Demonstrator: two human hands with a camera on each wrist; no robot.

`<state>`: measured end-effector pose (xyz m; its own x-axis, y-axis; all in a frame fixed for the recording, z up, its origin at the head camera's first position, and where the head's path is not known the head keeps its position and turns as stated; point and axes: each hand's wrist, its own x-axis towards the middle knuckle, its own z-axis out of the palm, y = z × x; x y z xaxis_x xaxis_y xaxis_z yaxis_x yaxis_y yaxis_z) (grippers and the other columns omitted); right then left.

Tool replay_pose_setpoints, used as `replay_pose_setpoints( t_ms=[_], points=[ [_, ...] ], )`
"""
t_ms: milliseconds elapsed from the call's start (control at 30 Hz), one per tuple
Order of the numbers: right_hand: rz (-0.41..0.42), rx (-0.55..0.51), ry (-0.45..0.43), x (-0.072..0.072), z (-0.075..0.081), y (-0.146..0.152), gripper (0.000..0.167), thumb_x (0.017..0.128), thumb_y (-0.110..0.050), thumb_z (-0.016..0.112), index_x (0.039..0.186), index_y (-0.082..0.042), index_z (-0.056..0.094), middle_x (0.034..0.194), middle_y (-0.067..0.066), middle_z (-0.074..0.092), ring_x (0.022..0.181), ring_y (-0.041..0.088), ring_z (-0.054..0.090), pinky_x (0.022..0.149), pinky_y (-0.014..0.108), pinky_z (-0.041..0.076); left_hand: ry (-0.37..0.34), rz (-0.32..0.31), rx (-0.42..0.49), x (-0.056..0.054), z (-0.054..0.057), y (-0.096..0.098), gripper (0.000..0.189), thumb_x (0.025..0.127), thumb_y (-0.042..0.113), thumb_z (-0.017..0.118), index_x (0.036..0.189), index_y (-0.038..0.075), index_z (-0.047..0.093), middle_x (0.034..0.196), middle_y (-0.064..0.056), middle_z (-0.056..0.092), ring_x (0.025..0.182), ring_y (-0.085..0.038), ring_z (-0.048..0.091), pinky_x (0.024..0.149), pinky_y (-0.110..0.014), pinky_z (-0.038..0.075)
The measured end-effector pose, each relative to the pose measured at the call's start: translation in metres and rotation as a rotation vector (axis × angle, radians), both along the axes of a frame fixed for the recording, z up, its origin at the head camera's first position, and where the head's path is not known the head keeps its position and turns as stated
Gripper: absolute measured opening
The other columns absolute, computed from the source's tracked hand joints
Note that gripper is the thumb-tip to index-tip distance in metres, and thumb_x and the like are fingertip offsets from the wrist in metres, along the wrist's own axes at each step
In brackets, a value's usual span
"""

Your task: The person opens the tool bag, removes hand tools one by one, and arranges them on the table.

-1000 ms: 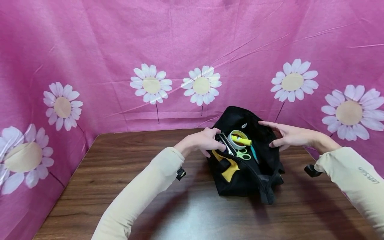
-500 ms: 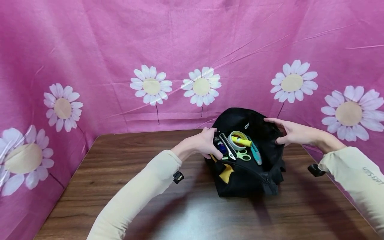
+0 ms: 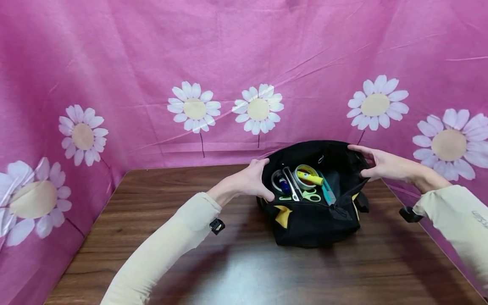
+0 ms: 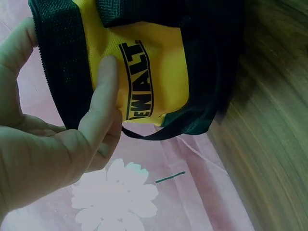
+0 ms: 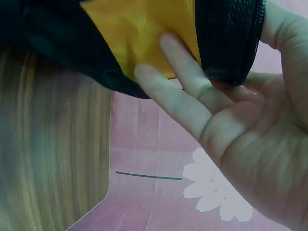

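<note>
- Saw the black bag on the desk, right of centre in the head view, upright with its mouth spread wide toward the camera.
- Held the bag's left wall in the left grip, thumb set well apart from the forefinger along the rim, with the wall caught between thumb and fingers.
- Held the opposite wall in the right grip, likewise widely parted, with the thumb at the inner face and the fingers outside.
- Noted, in the left wrist view, fingers against a yellow panel marked with black lettering ending in "WALT", just beside a black zipped edge.
- Noted, in the right wrist view, two fingertips resting on a second yellow panel.
- Found inside the bag a roll of tape, with a yellow cylinder lying across it.
- Found a black-and-silver cutter slanting just left of the tape, and green scissors just in front of the roll.
- Spotted a turquoise tool to the right of the scissors, and a dark blue item beside a pale ring at the left end; could not identify either.
- Made out beige sleeves on both arms and, behind the desk, a pink cloth printed with white flowers.
</note>
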<state>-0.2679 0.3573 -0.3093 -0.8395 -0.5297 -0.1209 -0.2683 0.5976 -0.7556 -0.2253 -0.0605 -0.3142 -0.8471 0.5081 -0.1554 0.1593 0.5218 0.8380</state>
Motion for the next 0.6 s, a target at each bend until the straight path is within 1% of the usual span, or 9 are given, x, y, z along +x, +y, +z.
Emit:
replay_pose_setpoints(
  t_ms=[67,167,267,333,367,400,500,567,600],
  points=[
    [0.001,-0.034,-0.016,-0.003,0.002,-0.002,0.091,0.092,0.004,0.065,0.162,-0.006,0.007,0.164,0.028,0.004,0.139,0.053,0.015,0.081,0.023,0.055,0.039,-0.003,-0.009,-0.002,0.001,0.002,0.114,0.07,0.001,0.085,0.161,0.002,0.016,0.155,-0.021,0.022,0.102,-0.027,0.061,0.073,-0.026,0.059],
    [-0.003,-0.076,-0.049,-0.003,0.0,-0.004,0.092,0.092,0.007,0.062,0.162,-0.005,0.005,0.163,0.028,0.0,0.134,0.054,0.016,0.075,0.033,0.06,0.074,-0.003,-0.009,-0.006,-0.001,0.005,0.112,0.071,0.004,0.086,0.16,0.001,0.018,0.155,-0.021,0.023,0.116,-0.028,0.054,0.079,-0.023,0.056],
    [0.002,-0.035,-0.035,-0.001,-0.006,-0.004,0.093,0.094,0.001,0.064,0.163,-0.01,0.003,0.164,0.026,0.0,0.135,0.039,0.021,0.078,0.028,0.056,0.09,0.003,0.006,-0.008,-0.006,0.006,0.108,0.072,0.006,0.086,0.159,0.001,0.022,0.155,-0.021,0.025,0.126,-0.028,0.048,0.087,-0.023,0.054],
    [0.006,0.005,-0.032,0.003,-0.009,-0.003,0.094,0.096,-0.005,0.065,0.164,-0.015,0.001,0.165,0.024,0.001,0.131,0.029,0.037,0.081,0.025,0.052,0.104,0.008,0.013,-0.009,-0.008,0.007,0.105,0.073,0.008,0.086,0.158,0.0,0.026,0.155,-0.021,0.026,0.131,-0.028,0.043,0.097,-0.024,0.049],
    [0.009,0.028,-0.025,0.006,-0.01,-0.003,0.095,0.097,-0.009,0.066,0.164,-0.017,0.0,0.165,0.024,0.001,0.129,0.028,0.038,0.085,0.028,0.051,0.12,0.011,0.01,-0.008,-0.008,0.008,0.103,0.073,0.009,0.086,0.157,-0.001,0.028,0.155,-0.021,0.027,0.134,-0.027,0.038,0.102,-0.025,0.045],
    [0.005,0.059,-0.018,0.009,-0.011,-0.003,0.096,0.097,-0.012,0.068,0.164,-0.02,0.0,0.165,0.022,0.005,0.121,0.028,0.046,0.085,0.03,0.05,0.129,0.016,0.004,-0.007,-0.008,0.009,0.102,0.074,0.011,0.086,0.157,-0.001,0.029,0.154,-0.021,0.027,0.135,-0.027,0.038,0.106,-0.027,0.043],
    [0.011,0.122,0.002,0.019,-0.009,-0.002,0.098,0.097,-0.018,0.069,0.164,-0.026,-0.002,0.164,0.023,0.008,0.128,0.045,0.046,0.092,0.041,0.049,0.148,0.058,-0.033,-0.002,-0.004,0.014,0.104,0.074,0.02,0.088,0.157,0.0,0.029,0.153,-0.021,0.029,0.139,-0.026,0.035,0.113,-0.031,0.037],
    [0.02,0.141,0.013,0.026,-0.008,-0.002,0.101,0.095,-0.019,0.071,0.164,-0.028,-0.002,0.166,0.021,0.007,0.136,0.052,0.029,0.094,0.036,0.046,0.153,0.104,-0.066,0.002,0.0,0.019,0.11,0.072,0.029,0.091,0.158,0.001,0.028,0.153,-0.021,0.03,0.139,-0.026,0.036,0.113,-0.034,0.038],
    [0.027,0.134,0.008,0.029,-0.008,-0.004,0.101,0.095,-0.019,0.071,0.164,-0.03,-0.003,0.166,0.019,0.006,0.138,0.052,0.027,0.094,0.03,0.046,0.156,0.125,-0.075,0.003,0.001,0.021,0.111,0.071,0.032,0.093,0.158,0.004,0.029,0.151,-0.02,0.033,0.138,-0.026,0.036,0.112,-0.035,0.04]
  ],
)
